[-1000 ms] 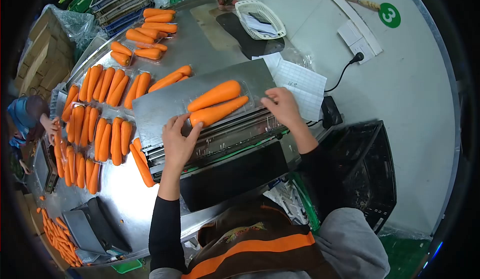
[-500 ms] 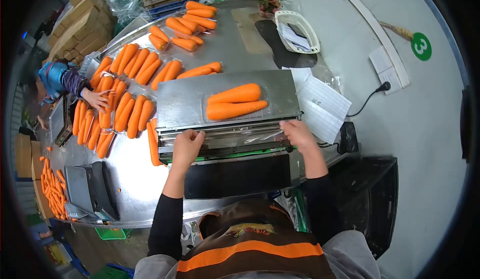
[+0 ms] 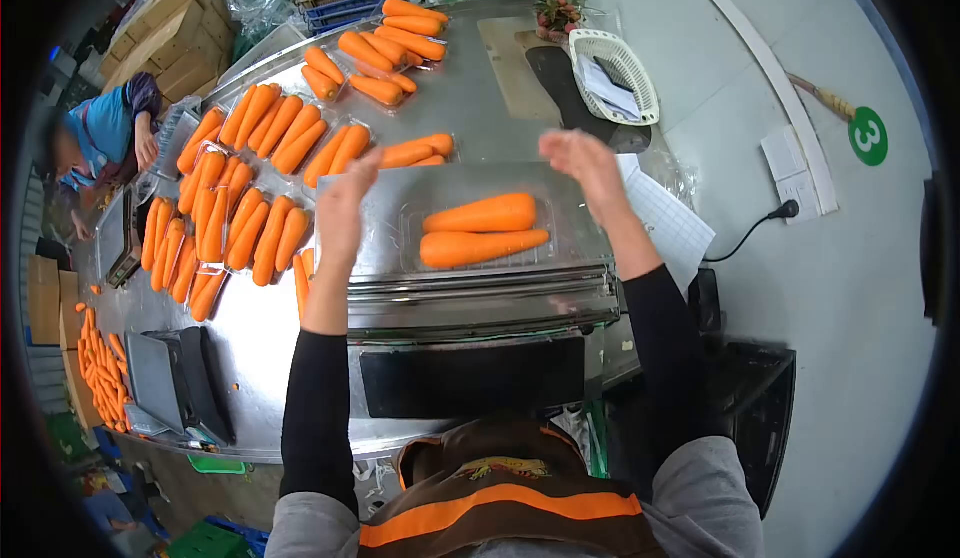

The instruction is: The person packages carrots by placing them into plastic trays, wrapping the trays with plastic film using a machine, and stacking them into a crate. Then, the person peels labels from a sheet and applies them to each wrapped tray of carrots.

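View from above a person's head down onto a steel film-wrapping machine (image 3: 575, 213) at the near edge of a round steel table (image 3: 470, 108). Both arms, in black sleeves, are raised over the machine's flat plate. The left hand (image 3: 345, 208) is lifted at the plate's left end, fingers pinched together. The right hand (image 3: 582, 166) is lifted at the plate's far right corner, fingers likewise closed. Each hand grips an edge of a sheet of clear film (image 3: 400, 203), which shows only as a faint sheen stretched between them. Below the film, in the middle of the plate between the two hands, lies a clear tray (image 3: 410, 233) holding two carrots (image 3: 485, 230) side by side, their thick ends to the left. To the left and beyond the machine, the table is covered with many packed trays of carrots (image 3: 255, 173). A white plastic basket (image 3: 615, 70) with papers in it stands at the table's far right. A lined paper sheet (image 3: 678, 226) lies just right of the machine. At the far left a co-worker in a blue sleeve (image 3: 100, 133) leans at the table's edge. A black scale (image 3: 180, 383) sits at the near left, with loose carrots (image 3: 100, 378) piled beyond it. On the wall to the right are a socket with a plug (image 3: 790, 208) and a green sticker marked 3 (image 3: 868, 136).
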`<state>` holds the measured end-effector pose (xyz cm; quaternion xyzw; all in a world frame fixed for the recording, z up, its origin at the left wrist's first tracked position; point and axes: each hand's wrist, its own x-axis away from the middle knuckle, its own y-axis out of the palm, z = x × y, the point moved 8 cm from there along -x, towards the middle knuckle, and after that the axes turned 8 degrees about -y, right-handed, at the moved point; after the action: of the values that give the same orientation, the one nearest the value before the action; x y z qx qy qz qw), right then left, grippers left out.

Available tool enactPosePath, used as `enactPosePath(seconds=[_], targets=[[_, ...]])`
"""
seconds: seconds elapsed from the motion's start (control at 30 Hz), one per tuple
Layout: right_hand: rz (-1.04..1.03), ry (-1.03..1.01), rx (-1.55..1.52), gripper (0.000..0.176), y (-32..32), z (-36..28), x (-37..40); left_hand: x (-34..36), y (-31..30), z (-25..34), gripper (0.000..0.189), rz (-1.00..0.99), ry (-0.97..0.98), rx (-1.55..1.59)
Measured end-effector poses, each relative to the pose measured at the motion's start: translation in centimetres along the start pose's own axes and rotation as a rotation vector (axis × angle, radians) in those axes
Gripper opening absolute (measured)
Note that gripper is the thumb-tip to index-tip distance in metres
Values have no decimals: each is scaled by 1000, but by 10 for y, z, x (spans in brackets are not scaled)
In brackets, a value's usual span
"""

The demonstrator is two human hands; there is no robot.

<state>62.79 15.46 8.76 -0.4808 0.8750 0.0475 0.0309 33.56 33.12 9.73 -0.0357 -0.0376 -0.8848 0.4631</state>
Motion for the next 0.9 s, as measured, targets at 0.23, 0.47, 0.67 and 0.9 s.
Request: enactPosePath(seconds=[0.23,0.47,0.67,0.9], targets=[[-303,189,667,45,6,41,22,23,30,-31,26,-106,104,-591],[-472,800,601,53,-13,48,50,41,15,-54,34,-244,-443,-266],[-37,-266,847,37,-17,33,79,55,0,-77,40,32,-227,-529],[342,87,634,35,-4,-13,143,97,0,-33,44,250,-194,-286]])
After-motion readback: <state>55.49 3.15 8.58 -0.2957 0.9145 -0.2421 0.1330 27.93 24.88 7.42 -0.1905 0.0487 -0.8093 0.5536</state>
